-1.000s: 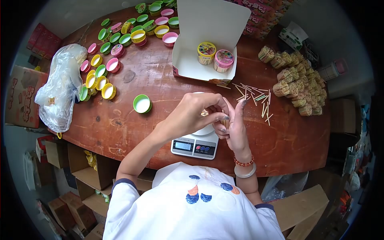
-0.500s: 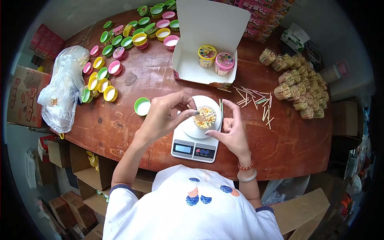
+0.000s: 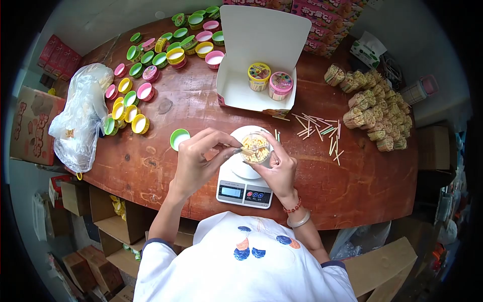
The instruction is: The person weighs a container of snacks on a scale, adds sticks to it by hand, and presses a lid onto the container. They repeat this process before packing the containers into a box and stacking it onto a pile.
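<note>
My right hand point(image 3: 279, 168) is wrapped round a clear round cup point(image 3: 255, 147) packed with thin cream and yellow sticks, above the plate of a white kitchen scale point(image 3: 244, 190). At the cup's left side, my left hand point(image 3: 201, 158) pinches a thin stick point(image 3: 246, 150) between thumb and finger, its tip over the sticks. The scale's display is too faint to read. Just left of my left hand, a green lid point(image 3: 179, 139) lies on the wooden table point(image 3: 166, 171). Loose sticks point(image 3: 319, 129) lie scattered to the right of the cup.
An open white box point(image 3: 236, 85) holds a yellow-lidded cup point(image 3: 259, 75) and a pink-lidded cup point(image 3: 280, 84). Many coloured lids point(image 3: 145, 91) spread over the back left, beside a plastic bag point(image 3: 83, 118). Stick bundles point(image 3: 375, 108) are heaped at the right; a tissue pack point(image 3: 367, 49) stands behind.
My right hand has closed round the cup, which now looks lifted and tilted over the scale. My left hand has stayed near its rim. The camera view has shifted slightly.
</note>
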A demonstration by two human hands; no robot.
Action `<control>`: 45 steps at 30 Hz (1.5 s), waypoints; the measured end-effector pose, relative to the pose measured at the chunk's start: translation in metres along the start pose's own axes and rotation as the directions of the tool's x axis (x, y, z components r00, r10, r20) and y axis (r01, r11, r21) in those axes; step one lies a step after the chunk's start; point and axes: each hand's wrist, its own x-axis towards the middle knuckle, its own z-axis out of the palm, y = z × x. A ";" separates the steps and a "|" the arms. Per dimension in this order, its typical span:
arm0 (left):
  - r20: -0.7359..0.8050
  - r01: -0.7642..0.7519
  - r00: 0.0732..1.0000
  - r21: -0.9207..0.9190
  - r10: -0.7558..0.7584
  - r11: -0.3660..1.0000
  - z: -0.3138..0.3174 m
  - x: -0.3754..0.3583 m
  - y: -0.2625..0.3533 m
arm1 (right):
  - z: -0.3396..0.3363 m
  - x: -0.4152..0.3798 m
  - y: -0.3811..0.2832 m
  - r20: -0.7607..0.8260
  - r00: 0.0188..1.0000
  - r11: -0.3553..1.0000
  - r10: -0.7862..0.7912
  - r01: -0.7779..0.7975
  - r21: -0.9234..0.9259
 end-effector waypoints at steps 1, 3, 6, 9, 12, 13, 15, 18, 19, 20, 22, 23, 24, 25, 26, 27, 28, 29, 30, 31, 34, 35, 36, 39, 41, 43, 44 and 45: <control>-0.005 -0.022 1.000 0.005 0.022 1.000 0.003 -0.001 -0.001 | 0.001 -0.001 0.001 0.000 1.000 1.000 0.001 -0.001 -0.002; 0.002 -0.039 0.999 0.020 0.039 0.999 0.011 -0.005 -0.006 | 0.003 -0.004 0.001 0.016 0.999 0.998 0.039 -0.039 0.046; 0.007 -0.023 1.000 0.048 0.023 0.999 0.017 -0.011 -0.009 | 0.004 -0.005 -0.003 0.014 0.998 0.998 0.062 -0.062 0.019; -0.025 -0.020 0.999 0.054 0.022 0.998 0.017 -0.012 -0.004 | 0.002 -0.005 -0.007 0.038 0.995 0.996 0.093 -0.093 -0.008; -0.047 -0.092 0.994 0.056 0.095 0.994 0.020 -0.008 0.003 | 0.003 -0.006 -0.006 0.023 0.997 0.997 0.075 -0.075 0.007; -0.040 -0.132 0.990 0.061 0.134 0.989 0.022 -0.007 0.004 | 0.004 -0.006 -0.005 0.024 0.997 0.997 0.075 -0.075 0.007; -0.028 -0.137 0.990 0.072 0.139 0.988 0.030 -0.005 0.002 | 0.007 -0.006 -0.002 -0.006 1.000 0.999 0.015 -0.015 0.033; -0.012 -0.139 0.990 0.102 0.141 0.985 0.039 -0.007 -0.003 | 0.004 -0.006 -0.008 0.001 1.000 0.999 0.027 -0.027 -0.019; -0.012 -0.131 0.991 0.120 0.133 0.984 0.043 -0.009 -0.004 | 0.003 -0.006 -0.011 -0.003 1.000 0.999 0.031 -0.031 -0.021; -0.008 -0.133 0.991 0.117 0.134 0.984 0.047 -0.010 -0.006 | 0.001 -0.005 -0.014 0.031 0.995 0.995 0.100 -0.099 -0.017; 0.060 -0.172 0.985 0.219 0.163 0.960 0.054 -0.013 -0.011 | 0.002 -0.005 -0.014 0.065 0.983 0.986 0.169 -0.168 -0.016; 0.097 -0.137 0.988 0.164 0.122 0.977 0.056 -0.016 -0.016 | 0.005 -0.005 -0.012 0.034 0.992 0.993 0.118 -0.118 -0.002; 0.097 -0.137 0.988 0.166 0.122 0.977 0.057 -0.017 -0.017 | 0.007 -0.006 -0.010 0.002 0.998 0.998 0.067 -0.067 0.011; 0.125 -0.146 0.984 0.156 0.127 0.977 0.057 -0.018 -0.017 | 0.008 -0.006 -0.007 0.001 0.998 0.998 0.066 -0.066 0.013; 0.151 -0.155 0.980 0.144 0.133 0.977 0.057 -0.018 -0.017 | 0.008 -0.007 -0.002 0.044 0.993 0.993 0.107 -0.109 0.048; 0.152 -0.156 0.979 0.144 0.134 0.977 0.056 -0.019 -0.014 | 0.006 -0.008 0.000 0.089 0.985 0.984 0.149 -0.156 0.081; 0.122 -0.117 0.988 0.150 0.099 0.982 0.052 -0.019 -0.007 | 0.000 -0.009 -0.007 0.086 0.985 0.984 0.150 -0.157 0.082; 0.090 -0.077 0.994 0.154 0.064 0.985 0.048 -0.017 0.000 | -0.009 -0.008 -0.020 0.092 0.972 0.974 0.215 -0.220 0.045; 0.124 -0.107 0.988 0.113 0.093 0.988 0.043 -0.014 0.008 | -0.016 -0.010 -0.027 0.099 0.955 0.960 0.279 -0.281 0.008; 0.169 -0.133 0.978 0.047 0.124 0.990 0.042 -0.013 0.016 | -0.017 -0.012 -0.024 0.106 0.985 0.987 0.134 -0.142 0.077; 0.180 -0.207 0.963 0.006 0.203 0.978 0.055 -0.018 0.028 | -0.021 -0.013 -0.036 0.082 0.994 0.987 -0.069 0.056 0.154; 0.196 -0.171 0.965 -0.043 0.176 0.984 0.056 -0.020 0.030 | -0.030 -0.016 -0.038 0.163 0.985 0.987 0.053 -0.076 0.141; 0.215 -0.133 0.965 -0.094 0.150 0.987 0.056 -0.022 0.030 | -0.035 -0.015 -0.041 0.165 0.985 0.987 0.049 -0.073 0.142; 0.241 -0.096 0.962 -0.154 0.131 0.983 0.055 -0.019 0.029 | -0.043 -0.012 -0.053 0.233 0.971 0.986 0.053 -0.087 0.139; 0.256 -0.072 0.958 -0.211 0.126 0.975 0.053 -0.014 0.026 | -0.043 -0.008 -0.060 0.280 0.959 0.993 0.042 -0.071 0.095; 0.258 -0.132 0.952 -0.142 0.165 0.981 0.050 -0.012 0.021 | -0.043 -0.008 -0.063 0.325 0.944 0.990 0.050 -0.088 0.106; 0.257 -0.132 0.952 -0.139 0.164 0.981 0.048 -0.013 0.024 | -0.043 -0.007 -0.064 0.368 0.928 0.988 0.057 -0.107 0.115; 0.271 -0.116 0.951 -0.119 0.145 0.986 0.045 -0.013 0.030 | -0.044 -0.007 -0.066 0.368 0.928 0.988 0.054 -0.103 0.117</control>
